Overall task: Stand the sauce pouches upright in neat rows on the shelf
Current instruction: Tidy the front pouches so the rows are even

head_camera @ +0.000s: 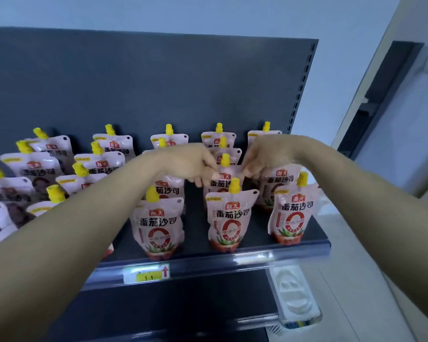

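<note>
The left hand and right hand each pinch a top corner of one sauce pouch. It stands upright between them on the shelf, its yellow cap rising between the two sets of curled fingers. Nearer the person than the hands, the middle front pouch stands directly before the held one, with the left front pouch below the left wrist, the right front pouch below the right hand, and a price label on the shelf edge under the left forearm. Beyond the hands more pouches run toward the dark back panel.
</note>
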A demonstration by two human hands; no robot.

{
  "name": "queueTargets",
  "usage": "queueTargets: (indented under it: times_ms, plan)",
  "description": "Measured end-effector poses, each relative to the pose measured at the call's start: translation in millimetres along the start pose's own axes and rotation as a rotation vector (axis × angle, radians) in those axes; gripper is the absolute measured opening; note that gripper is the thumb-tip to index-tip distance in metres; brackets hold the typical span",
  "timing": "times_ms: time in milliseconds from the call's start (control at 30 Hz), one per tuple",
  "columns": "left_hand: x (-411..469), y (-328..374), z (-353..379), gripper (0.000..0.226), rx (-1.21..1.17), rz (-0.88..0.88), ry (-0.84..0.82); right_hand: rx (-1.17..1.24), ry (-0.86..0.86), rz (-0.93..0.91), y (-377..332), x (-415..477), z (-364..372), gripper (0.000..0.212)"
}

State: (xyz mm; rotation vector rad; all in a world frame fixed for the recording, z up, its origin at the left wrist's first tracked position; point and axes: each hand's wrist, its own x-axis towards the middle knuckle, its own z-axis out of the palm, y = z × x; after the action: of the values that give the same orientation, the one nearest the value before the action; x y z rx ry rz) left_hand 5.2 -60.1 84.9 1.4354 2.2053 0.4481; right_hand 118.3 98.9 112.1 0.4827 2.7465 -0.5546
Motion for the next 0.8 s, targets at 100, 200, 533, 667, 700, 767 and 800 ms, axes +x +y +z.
queueTargets:
  times_ms: [100,200,533,667,700,767,800]
  plan:
    - [8.8,-6.6,-8.7,0.014,0.025,-0.057,0.237,-0.281,0.181,-0.038,2.0,14.4,-5.1,0.03]
    - [24.4,-8.5,-1.5,0.019,0.109,-0.126,0.332,-0.481,0.128,-0.049,0.2,33.2,4.9,0.029]
    - [47.5,-22.4,21.1,0.015,0.192,-0.211,0.335,-0.435,0.06,-0.089,9.5,51.0,17.8,0.027]
    - [51.3,-22.3,18.5,0.007,0.206,-0.198,0.303,-0.413,0.065,-0.122,11.8,49.8,17.7,0.022]
    - [51.3,-22.1,18.0,0.008,0.214,-0.197,0.301,-0.399,0.073,-0.121,12.3,49.5,18.9,0.023]
    - [51.1,-19.7,17.0,0.006,0.239,-0.195,0.282,-0.36,0.095,-0.101,15.0,49.4,21.2,0.028]
    - [50.7,-18.3,15.8,0.007,0.247,-0.197,0.263,-0.34,0.101,-0.092,17.2,48.6,21.2,0.031]
